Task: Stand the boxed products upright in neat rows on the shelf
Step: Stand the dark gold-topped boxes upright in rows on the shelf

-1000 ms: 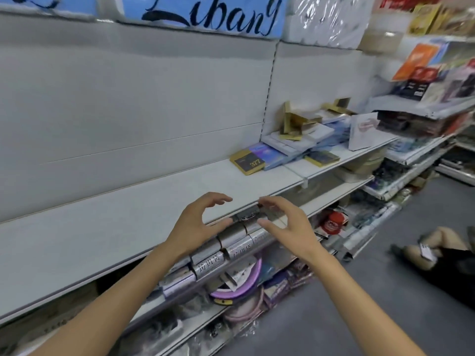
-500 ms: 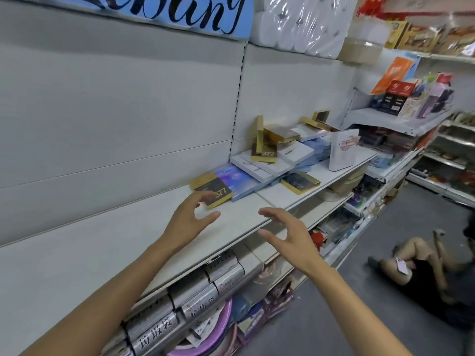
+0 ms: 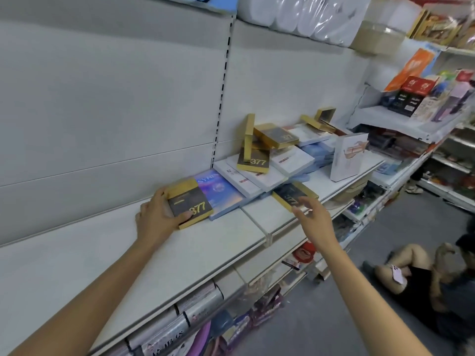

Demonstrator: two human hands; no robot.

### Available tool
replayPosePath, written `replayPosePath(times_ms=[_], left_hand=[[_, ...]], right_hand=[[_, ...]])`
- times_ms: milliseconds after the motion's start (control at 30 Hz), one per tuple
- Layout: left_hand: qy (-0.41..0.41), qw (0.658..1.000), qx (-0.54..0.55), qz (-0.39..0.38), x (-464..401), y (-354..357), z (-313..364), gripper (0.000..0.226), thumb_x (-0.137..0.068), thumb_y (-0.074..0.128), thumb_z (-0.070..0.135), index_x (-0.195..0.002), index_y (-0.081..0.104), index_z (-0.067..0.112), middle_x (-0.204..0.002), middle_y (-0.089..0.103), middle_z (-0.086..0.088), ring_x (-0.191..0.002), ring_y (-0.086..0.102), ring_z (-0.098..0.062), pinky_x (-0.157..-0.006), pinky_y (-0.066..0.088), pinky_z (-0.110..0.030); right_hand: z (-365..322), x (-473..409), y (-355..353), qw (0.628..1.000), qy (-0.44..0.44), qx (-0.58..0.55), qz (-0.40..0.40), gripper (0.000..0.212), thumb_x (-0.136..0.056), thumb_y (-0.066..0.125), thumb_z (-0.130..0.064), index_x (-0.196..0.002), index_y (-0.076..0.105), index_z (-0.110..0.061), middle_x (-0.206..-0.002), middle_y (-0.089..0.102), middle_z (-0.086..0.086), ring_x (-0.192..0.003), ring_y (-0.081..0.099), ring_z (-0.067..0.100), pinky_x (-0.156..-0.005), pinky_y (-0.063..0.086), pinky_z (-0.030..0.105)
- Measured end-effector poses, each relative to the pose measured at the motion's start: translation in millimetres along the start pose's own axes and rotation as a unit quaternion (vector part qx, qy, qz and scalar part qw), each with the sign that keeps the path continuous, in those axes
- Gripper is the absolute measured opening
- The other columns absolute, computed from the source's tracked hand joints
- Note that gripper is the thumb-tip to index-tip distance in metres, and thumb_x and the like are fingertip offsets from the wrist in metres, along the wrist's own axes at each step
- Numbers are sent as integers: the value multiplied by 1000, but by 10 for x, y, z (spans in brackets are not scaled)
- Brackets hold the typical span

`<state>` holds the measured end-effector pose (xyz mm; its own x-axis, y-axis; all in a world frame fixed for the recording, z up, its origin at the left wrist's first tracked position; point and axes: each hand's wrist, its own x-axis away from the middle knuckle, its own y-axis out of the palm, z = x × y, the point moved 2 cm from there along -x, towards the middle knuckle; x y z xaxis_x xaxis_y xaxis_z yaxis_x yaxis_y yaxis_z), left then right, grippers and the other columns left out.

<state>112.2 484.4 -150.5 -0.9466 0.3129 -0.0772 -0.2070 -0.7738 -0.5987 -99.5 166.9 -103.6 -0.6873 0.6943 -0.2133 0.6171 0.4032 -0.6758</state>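
Observation:
On the white shelf [image 3: 77, 253] lie flat boxed products in a loose heap. My left hand [image 3: 156, 217] grips the nearest gold-and-black "377" box [image 3: 191, 201], thumb on its front face, fingers round its left edge. This box lies flat, partly over a blue box [image 3: 221, 188]. My right hand [image 3: 312, 219] hovers with spread fingers over a second gold-and-black box [image 3: 293, 194] near the shelf's front edge; contact is unclear. Behind them white boxes [image 3: 257, 176] carry more gold boxes [image 3: 257, 147], one standing on edge.
A white upright box [image 3: 347, 158] stands at the right of the heap. Silver rolls [image 3: 195, 301] fill the shelf below. A person sits on the grey floor [image 3: 424, 273] at the lower right. Further shelves of goods [image 3: 416, 98] run off to the right.
Both hands have reached forward to the boxes. My left hand has taken hold of the nearest gold-and-black box; my right hand has come over the second one.

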Motion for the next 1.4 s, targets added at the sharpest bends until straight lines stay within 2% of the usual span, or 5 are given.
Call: replayPosePath(times_ms=[200, 333, 567, 867, 1400], left_hand=[[40, 980, 192, 45, 108, -28, 11, 114, -63, 95, 13, -148, 29, 50, -134, 46, 42, -90, 67, -24, -68, 50, -18], [35, 967, 242, 74, 196, 7, 70, 114, -72, 82, -13, -151, 26, 47, -148, 42, 13, -90, 67, -20, -66, 57, -18], [-80, 918, 371, 119, 350, 278, 235, 80, -84, 67, -15, -152, 40, 17, -119, 69, -13, -100, 66, -26, -87, 53, -34], [-89, 861, 464, 190, 677, 448, 546, 24, -104, 46, 4, -107, 63, 21, -98, 76, 7, -93, 68, -12, -83, 57, -25], [-92, 874, 385, 281, 2043, -767, 88, 20, -102, 55, 10, -119, 63, 7, -108, 73, -12, -90, 69, -25, -86, 55, -41]], right_hand=[[318, -683, -112, 994, 81, 73, -11, 58, -96, 60, -44, -121, 58, 8, -122, 62, 27, -116, 54, 42, -97, 43, 48], [535, -968, -34, 982, 66, 165, -68, 78, -86, 53, -71, -105, 59, 4, -105, 64, 23, -112, 53, 41, -98, 39, 46], [591, -1088, -177, 996, 71, -24, -57, 87, -72, 89, -34, -143, 45, -9, -138, 45, 16, -125, 51, 34, -106, 44, 47], [559, -967, -741, 947, -33, -304, 102, 66, -82, 80, -7, -138, 46, -20, -130, 54, -2, -104, 59, 5, -90, 54, 25], [-1300, 319, 614, 858, -180, -384, -291, 32, -83, 78, -4, -111, 66, -15, -108, 73, 5, -103, 68, 22, -90, 58, 40]])
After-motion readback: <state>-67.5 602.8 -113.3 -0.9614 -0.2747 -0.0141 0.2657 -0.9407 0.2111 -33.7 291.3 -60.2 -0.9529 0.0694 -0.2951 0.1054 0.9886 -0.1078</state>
